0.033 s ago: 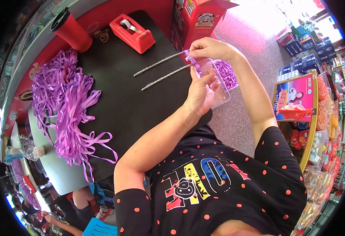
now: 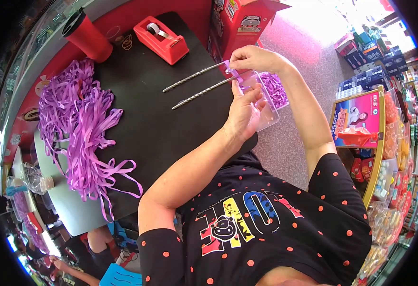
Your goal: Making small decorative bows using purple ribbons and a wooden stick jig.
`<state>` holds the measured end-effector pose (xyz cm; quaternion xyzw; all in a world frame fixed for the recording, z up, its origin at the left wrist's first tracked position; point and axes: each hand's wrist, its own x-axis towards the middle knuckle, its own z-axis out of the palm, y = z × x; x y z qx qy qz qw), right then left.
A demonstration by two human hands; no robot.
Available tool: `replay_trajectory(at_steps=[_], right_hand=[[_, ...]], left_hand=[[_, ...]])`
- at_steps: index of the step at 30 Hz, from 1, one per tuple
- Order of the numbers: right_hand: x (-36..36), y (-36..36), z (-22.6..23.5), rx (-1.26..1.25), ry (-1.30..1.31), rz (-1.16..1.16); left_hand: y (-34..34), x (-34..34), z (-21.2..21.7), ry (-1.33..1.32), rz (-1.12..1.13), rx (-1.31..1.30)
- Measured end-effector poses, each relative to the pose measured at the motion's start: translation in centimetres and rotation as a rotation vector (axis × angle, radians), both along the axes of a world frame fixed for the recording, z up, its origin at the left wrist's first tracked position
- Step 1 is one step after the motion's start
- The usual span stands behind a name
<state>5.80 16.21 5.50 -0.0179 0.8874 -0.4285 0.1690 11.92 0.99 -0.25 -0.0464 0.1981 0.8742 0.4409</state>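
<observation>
Two spiral metal rods like long drill bits (image 2: 201, 97) stick out side by side over the black table top, pointing left. Purple ribbon (image 2: 231, 69) lies across their right ends. My right hand (image 2: 254, 59) comes in from the far side and pinches the ribbon there, fingers closed. Just below it, my left hand (image 2: 245, 108) has its fingers curled, with a fingertip against the ribbon at the nearer rod. How the rods are fixed is hidden by the hands. Behind the left hand is a clear plastic box (image 2: 269, 117), beside a heap of short purple ribbon pieces (image 2: 274, 90).
A large bundle of purple ribbon (image 2: 82, 138) hangs over the left side of the black table (image 2: 144, 114). Farther back stand a red tape dispenser (image 2: 163, 42), a red tumbler (image 2: 89, 39) and a red carton (image 2: 240, 28). Shelves of goods (image 2: 390, 138) line the right.
</observation>
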Motion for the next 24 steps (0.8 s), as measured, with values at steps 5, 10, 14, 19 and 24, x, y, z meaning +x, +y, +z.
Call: replay_trajectory(at_steps=[5, 10, 14, 19, 24], right_hand=[[-0.5, -0.4, -0.3, 0.079, -0.011, 0.005], [-0.2, 0.2, -0.8, 0.123, 0.009, -0.038], [0.3, -0.4, -1.0, 0.207, 0.073, -0.074], [1.0, -0.8, -1.9, 0.273, 0.118, -0.211], [1.8, 1.2, -3.3, -0.308, -0.036, -0.303]], left_hand=[[-0.2, -0.1, -0.2, -0.018, 0.006, 0.004], [0.2, 0.0, 0.0, -0.014, 0.0, -0.009], [0.0, -0.1, 0.3, -0.013, -0.006, -0.025], [-0.2, -0.1, 0.3, -0.025, -0.009, -0.02], [-0.2, 0.0, 0.0, -0.012, 0.023, 0.03]])
